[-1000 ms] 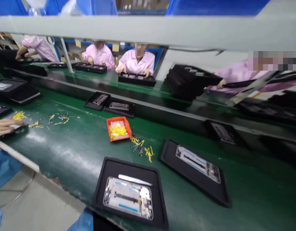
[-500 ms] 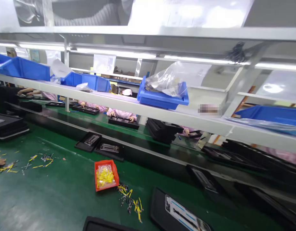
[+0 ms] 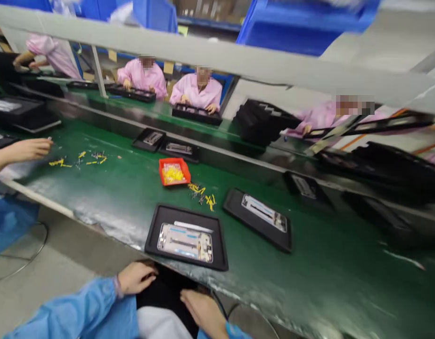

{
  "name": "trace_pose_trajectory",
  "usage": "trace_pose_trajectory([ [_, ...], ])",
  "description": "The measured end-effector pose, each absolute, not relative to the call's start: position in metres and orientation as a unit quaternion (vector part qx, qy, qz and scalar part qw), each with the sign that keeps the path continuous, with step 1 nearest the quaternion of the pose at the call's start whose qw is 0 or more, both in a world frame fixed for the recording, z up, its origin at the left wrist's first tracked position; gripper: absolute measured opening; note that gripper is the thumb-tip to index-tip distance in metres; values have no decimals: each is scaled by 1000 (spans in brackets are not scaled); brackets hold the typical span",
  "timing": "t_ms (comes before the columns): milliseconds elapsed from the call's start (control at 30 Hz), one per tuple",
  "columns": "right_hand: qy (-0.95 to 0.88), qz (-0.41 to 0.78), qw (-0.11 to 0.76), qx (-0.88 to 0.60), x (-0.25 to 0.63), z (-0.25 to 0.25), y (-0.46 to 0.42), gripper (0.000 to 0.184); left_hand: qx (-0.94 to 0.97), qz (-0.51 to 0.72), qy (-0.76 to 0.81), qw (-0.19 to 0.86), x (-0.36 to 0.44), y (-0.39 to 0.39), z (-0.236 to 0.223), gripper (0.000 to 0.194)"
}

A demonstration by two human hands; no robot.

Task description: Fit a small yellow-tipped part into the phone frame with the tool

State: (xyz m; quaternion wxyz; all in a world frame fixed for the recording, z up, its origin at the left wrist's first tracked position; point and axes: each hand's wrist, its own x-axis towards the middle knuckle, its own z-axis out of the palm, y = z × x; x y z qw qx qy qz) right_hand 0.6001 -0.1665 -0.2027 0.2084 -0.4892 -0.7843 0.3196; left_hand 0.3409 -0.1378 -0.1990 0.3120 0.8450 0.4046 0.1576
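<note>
My left hand (image 3: 135,277) rests below the green table's edge, in my lap, fingers curled loosely and holding nothing. My right hand (image 3: 202,310) lies flat beside it, also holding nothing. Just above them, on the green belt (image 3: 114,188), a black tray (image 3: 186,237) carries a phone frame (image 3: 185,242) and white tweezers (image 3: 193,227). A second black tray (image 3: 258,218) with another phone frame lies to the right. An orange bin (image 3: 174,171) of yellow parts stands behind, with loose yellow parts (image 3: 203,195) scattered next to it.
A co-worker's hand (image 3: 24,150) in a blue sleeve reaches to yellow parts (image 3: 77,159) at the left. Several people in pink coats (image 3: 198,92) work at the far belt with black trays. A stack of trays (image 3: 261,122) and a grey overhead shelf (image 3: 217,56) with blue bins stand beyond.
The view swung up to the shelf and back down. My two hands are now in view in my lap. The co-worker's hand has lifted off the belt at the left.
</note>
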Motion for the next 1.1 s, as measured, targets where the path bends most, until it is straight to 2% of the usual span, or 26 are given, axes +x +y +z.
trace_pose_trajectory([
  [133, -796, 317, 153, -493, 591, -225, -178, 47, 856, 113, 388, 323, 336, -147, -221, 12],
  [333, -808, 276, 148, -499, 590, -226, -173, 53, 889, 112, 348, 276, 340, -145, -227, 21],
  [500, -800, 279, 169, -504, 593, -216, -181, 61, 908, 128, 315, 244, 350, -144, -235, 4],
  [667, -767, 306, 204, -526, 590, -198, -183, 64, 902, 175, 324, 224, 348, -148, -224, 23],
  [733, -715, 383, 242, -532, 587, -180, -185, 62, 897, 204, 325, 221, 344, -155, -207, 29],
  [800, -604, 532, 327, -495, 586, -153, -186, 55, 886, 262, 315, 217, 340, -163, -182, 32],
  [867, -477, 659, 427, -394, 586, -119, -182, 51, 868, 336, 298, 212, 335, -169, -151, 30],
  [933, -368, 753, 458, -297, 587, -83, -172, 59, 853, 384, 283, 213, 331, -171, -120, 24],
  [1033, -273, 805, 482, -212, 590, -43, -150, 70, 817, 437, 303, 222, 325, -163, -82, 14],
  [1100, -264, 807, 490, -197, 591, -29, -134, 71, 787, 464, 327, 243, 325, -152, -66, 13],
])
